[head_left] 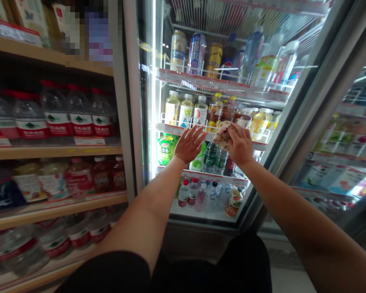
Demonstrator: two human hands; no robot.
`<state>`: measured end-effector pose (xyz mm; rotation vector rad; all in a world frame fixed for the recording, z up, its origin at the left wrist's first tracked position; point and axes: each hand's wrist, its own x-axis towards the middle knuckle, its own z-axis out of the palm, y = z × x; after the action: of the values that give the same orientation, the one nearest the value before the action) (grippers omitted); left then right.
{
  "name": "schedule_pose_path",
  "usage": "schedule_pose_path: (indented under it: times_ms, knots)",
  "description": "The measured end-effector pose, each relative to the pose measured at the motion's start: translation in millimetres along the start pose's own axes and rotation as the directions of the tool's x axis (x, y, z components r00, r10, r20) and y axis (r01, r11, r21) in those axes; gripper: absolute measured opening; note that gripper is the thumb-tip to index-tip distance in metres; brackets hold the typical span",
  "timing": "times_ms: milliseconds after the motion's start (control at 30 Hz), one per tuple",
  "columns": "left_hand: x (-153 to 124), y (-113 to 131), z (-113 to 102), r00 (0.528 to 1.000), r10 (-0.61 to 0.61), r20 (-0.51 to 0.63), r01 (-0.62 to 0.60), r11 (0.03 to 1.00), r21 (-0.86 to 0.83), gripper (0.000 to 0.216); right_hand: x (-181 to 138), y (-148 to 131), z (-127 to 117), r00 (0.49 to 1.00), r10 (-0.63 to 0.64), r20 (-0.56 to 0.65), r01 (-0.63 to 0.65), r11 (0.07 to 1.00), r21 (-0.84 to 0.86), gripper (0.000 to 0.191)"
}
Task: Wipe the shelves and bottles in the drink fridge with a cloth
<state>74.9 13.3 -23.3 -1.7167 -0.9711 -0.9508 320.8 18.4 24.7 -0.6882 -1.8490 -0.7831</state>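
A lit drinks fridge with a glass door point(151, 195) stands before me. In my right hand point(241, 142) is a crumpled, patterned cloth point(222, 136), pinched by the fingers and held up at the glass in front of the middle shelves. My left hand point(189, 144) is beside it on the left, fingers spread and palm toward the glass, holding nothing. Whether its palm touches the glass I cannot tell. Behind the hands, inside the fridge, are bottles with white caps point(186, 110) and a green carton point(165, 149).
To the left, wooden shelves point(57, 153) hold red-capped water bottles point(56, 110) and juice bottles point(79, 177). Cans point(196, 53) stand on the fridge's upper shelf, small bottles point(213, 193) at its bottom. A metal door frame point(293, 162) and a second fridge are at right.
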Motion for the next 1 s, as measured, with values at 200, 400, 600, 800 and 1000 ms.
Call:
schedule_pose_path:
  times_ms: [200,400,600,800,1000]
  knots:
    - [1,0,1,1.0,0.003,-0.008,-0.003,1.0,0.026,0.052,1,-12,3,0.981,-0.135,0.141,0.146,0.987,-0.068,0.036]
    - [1,-1,0,1.0,0.0,-0.007,0.0,1.0,-0.013,0.053,3,-15,4,0.993,-0.098,0.061,0.103,0.991,-0.081,0.037]
    - [1,-1,0,0.998,0.033,-0.053,-0.029,0.997,0.074,0.051,15,-12,4,0.989,-0.118,0.09,0.124,0.99,-0.063,0.041]
    - [0,-1,2,0.998,0.028,-0.051,-0.026,0.999,0.029,0.051,18,-13,5,0.992,-0.116,0.052,0.119,0.991,-0.062,0.041]
    - [0,0,1,0.995,0.048,-0.083,-0.041,0.995,0.085,0.05,17,-18,4,0.99,-0.109,0.09,0.115,0.992,-0.06,0.044]
